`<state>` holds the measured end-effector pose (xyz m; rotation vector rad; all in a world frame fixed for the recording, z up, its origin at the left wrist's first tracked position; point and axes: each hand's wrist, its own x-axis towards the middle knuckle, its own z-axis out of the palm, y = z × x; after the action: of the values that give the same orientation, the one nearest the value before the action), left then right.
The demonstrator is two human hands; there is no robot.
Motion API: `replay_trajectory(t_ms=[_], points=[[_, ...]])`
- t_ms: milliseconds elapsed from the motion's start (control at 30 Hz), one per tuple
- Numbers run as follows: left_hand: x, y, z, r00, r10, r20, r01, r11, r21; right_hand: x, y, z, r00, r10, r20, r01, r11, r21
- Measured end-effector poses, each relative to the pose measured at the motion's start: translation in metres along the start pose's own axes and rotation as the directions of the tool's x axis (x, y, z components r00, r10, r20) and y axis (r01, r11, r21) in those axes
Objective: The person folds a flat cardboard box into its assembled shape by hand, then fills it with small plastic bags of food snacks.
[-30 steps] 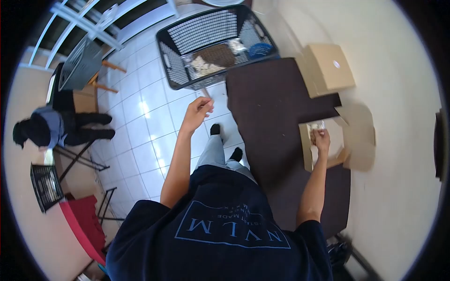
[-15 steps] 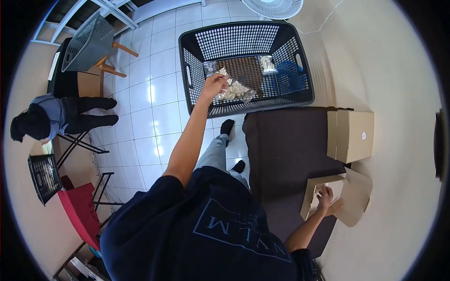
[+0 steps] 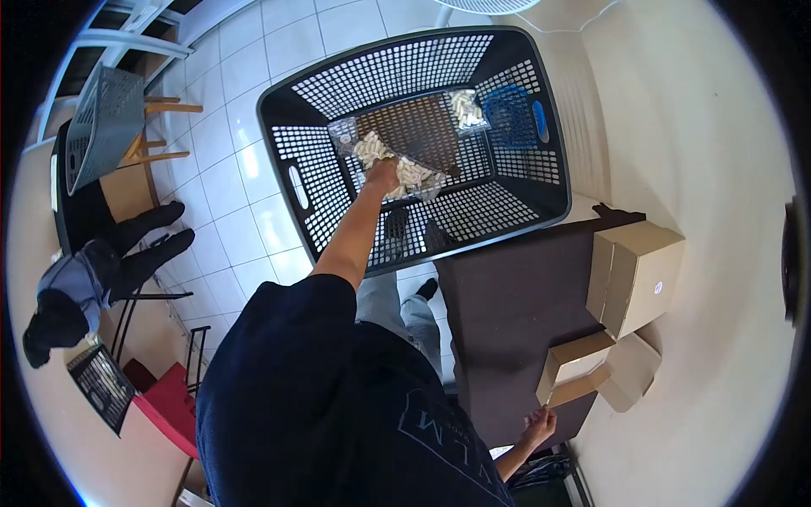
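Note:
My left hand (image 3: pixel 384 174) reaches down into the large black basket (image 3: pixel 414 245), onto a clear plastic bag of small white pieces (image 3: pixel 414 176). Its fingertips are hidden among the pieces, so I cannot see whether they grip any. More white pieces (image 3: pixel 369 148) lie just beyond the hand. In the basket's far right part is a second clear bag of white pieces (image 3: pixel 465 110). My right hand (image 3: pixel 538 422) is beside the near corner of an open cardboard box (image 3: pixel 578 363), fingers loosely bent and apart, with nothing visible in them.
Under the boxes stretches a dark-covered table (image 3: pixel 515 296). A closed cardboard box (image 3: pixel 634 275) stands behind the open one. Blue netting (image 3: pixel 509 117) lies in the basket's right end. At far left are a person (image 3: pixel 93 270), a grey basket (image 3: pixel 106 127) and a red cloth (image 3: pixel 173 410).
My left hand has gone lower into the white pieces. My right hand has come out of the open box to its near corner. The view has shifted, and the basket appears larger.

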<state>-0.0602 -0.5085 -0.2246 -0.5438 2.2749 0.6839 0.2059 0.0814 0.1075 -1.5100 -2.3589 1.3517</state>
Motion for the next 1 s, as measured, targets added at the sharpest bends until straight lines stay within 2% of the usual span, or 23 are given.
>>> replay_trajectory(t_ms=[33, 67, 100, 167, 200, 233, 300, 367, 467, 500, 533, 567, 600, 633, 667, 700, 733, 767, 800, 867, 900, 967, 1000], points=[[0.0, 0.002, -0.001, 0.999, -0.02, 0.029, 0.022, 0.998, -0.053, -0.014, 0.001, 0.003, 0.999, 0.05, 0.002, -0.05, 0.999, -0.021], [0.002, 0.004, -0.004, 0.992, -0.043, 0.116, 0.041, 0.999, 0.022, -0.026, 0.001, 0.005, 0.995, 0.098, 0.003, -0.098, 0.994, -0.042], [0.004, 0.004, -0.002, 0.991, -0.034, 0.131, 0.031, 0.999, 0.026, -0.036, 0.004, 0.007, 0.994, 0.106, -0.013, -0.106, 0.993, -0.046], [0.003, 0.004, 0.003, 0.996, -0.024, 0.087, 0.006, 0.98, 0.2, -0.049, 0.014, 0.011, 0.982, 0.188, 0.024, -0.188, 0.982, -0.021], [0.006, 0.0, 0.014, 1.0, 0.002, -0.006, -0.001, 0.973, 0.23, -0.056, 0.017, 0.012, 0.979, 0.203, 0.029, -0.202, 0.978, -0.05], [0.012, -0.005, 0.018, 1.0, 0.013, -0.001, -0.012, 0.972, 0.233, -0.064, 0.015, 0.016, 0.978, 0.206, 0.018, -0.205, 0.978, -0.045], [0.022, -0.013, 0.019, 0.982, 0.037, 0.184, -0.091, 0.952, 0.293, -0.073, 0.012, 0.026, 0.971, 0.24, 0.009, -0.238, 0.967, -0.092], [0.019, -0.021, 0.018, 0.987, 0.082, 0.139, -0.116, 0.961, 0.251, -0.076, 0.007, 0.032, 0.97, 0.241, 0.032, -0.238, 0.967, -0.09], [0.032, -0.049, 0.02, 0.921, 0.383, 0.075, -0.382, 0.924, -0.026, -0.076, -0.001, 0.05, 0.968, 0.217, 0.124, -0.203, 0.972, -0.115], [0.026, -0.045, 0.011, 0.919, 0.388, 0.068, -0.387, 0.922, -0.02, -0.074, -0.003, 0.055, 0.969, 0.213, 0.126, -0.2, 0.974, -0.105], [0.023, -0.043, 0.004, 0.917, 0.398, 0.024, -0.387, 0.902, -0.193, -0.073, -0.007, 0.06, 0.964, 0.19, 0.186, -0.171, 0.979, -0.113], [0.019, -0.04, -0.004, 0.915, 0.403, -0.021, -0.384, 0.852, -0.357, -0.072, -0.011, 0.068, 0.955, 0.166, 0.245, -0.141, 0.983, -0.117], [0.014, -0.04, -0.011, 0.879, 0.464, -0.114, -0.45, 0.725, -0.522, -0.073, -0.018, 0.077, 0.956, 0.16, 0.246, -0.139, 0.985, -0.099], [0.014, -0.037, -0.018, 0.826, 0.509, -0.242, -0.558, 0.678, -0.478, -0.073, -0.026, 0.085, 0.943, 0.12, 0.311, -0.092, 0.99, -0.104], [-0.015, -0.012, -0.052, 0.909, 0.38, -0.169, -0.404, 0.707, -0.58, -0.073, -0.035, 0.093, 0.925, 0.079, 0.372, -0.043, 0.994, -0.105], [-0.053, 0.015, -0.088, 0.965, 0.249, -0.081, -0.238, 0.708, -0.665, -0.073, -0.044, 0.101, 0.928, 0.068, 0.367, -0.039, 0.996, -0.085], [-0.06, 0.024, -0.092, 0.915, 0.356, -0.191, -0.344, 0.438, -0.831, -0.073, -0.053, 0.109, 0.909, 0.013, 0.416, 0.024, 0.996, -0.084], [-0.08, 0.044, -0.107, 0.907, 0.346, -0.241, -0.351, 0.306, -0.885, -0.073, -0.062, 0.118, 0.886, -0.042, 0.462, 0.088, 0.993, -0.078], [-0.107, 0.065, -0.125, 0.888, 0.361, -0.285, -0.383, 0.235, -0.893, -0.073, -0.071, 0.128, 0.888, -0.057, 0.456, 0.091, 0.994, -0.053], [-0.139, 0.092, -0.139, 0.83, 0.42, -0.366, -0.437, 0.082, -0.896, -0.071, -0.09, 0.145, 0.813, -0.157, 0.56, 0.178, 0.984, 0.018], [-0.164, 0.11, -0.146, 0.78, 0.472, -0.411, -0.473, 0.014, -0.881, -0.072, -0.102, 0.152, 0.792, -0.158, 0.59, 0.151, 0.987, 0.061], [-0.205, 0.142, -0.147, 0.675, 0.527, -0.517, -0.623, 0.03, -0.782, -0.073, -0.125, 0.167, 0.738, -0.157, 0.657, 0.039, 0.981, 0.19], [-0.235, 0.159, -0.15, 0.542, 0.61, -0.578, -0.707, -0.041, -0.706, -0.074, -0.135, 0.171, 0.706, -0.158, 0.691, -0.05, 0.961, 0.271]])
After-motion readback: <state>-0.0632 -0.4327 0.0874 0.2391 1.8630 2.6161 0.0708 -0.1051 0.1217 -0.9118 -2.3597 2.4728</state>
